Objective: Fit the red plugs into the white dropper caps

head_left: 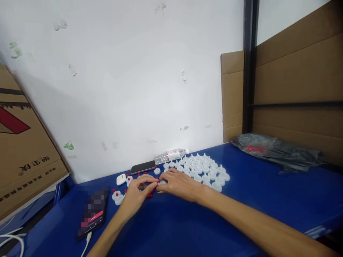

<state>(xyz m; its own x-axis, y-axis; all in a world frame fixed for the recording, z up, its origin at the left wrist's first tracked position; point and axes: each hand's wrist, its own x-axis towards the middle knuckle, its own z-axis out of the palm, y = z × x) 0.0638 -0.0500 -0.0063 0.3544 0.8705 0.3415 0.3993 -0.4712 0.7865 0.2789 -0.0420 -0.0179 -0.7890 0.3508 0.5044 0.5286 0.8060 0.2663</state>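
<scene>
Between the hands, the left hand (139, 192) pinched a red cap (157, 180) against a nozzle (162, 182) clasped by the right hand (179, 184); several capped nozzles (119, 200) sat left, many bare nozzles (199, 169) right.

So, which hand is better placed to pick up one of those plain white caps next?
Probably the right hand: it is beside the big cluster of plain white caps, while the left hand is nearer the red-tipped caps.
</scene>
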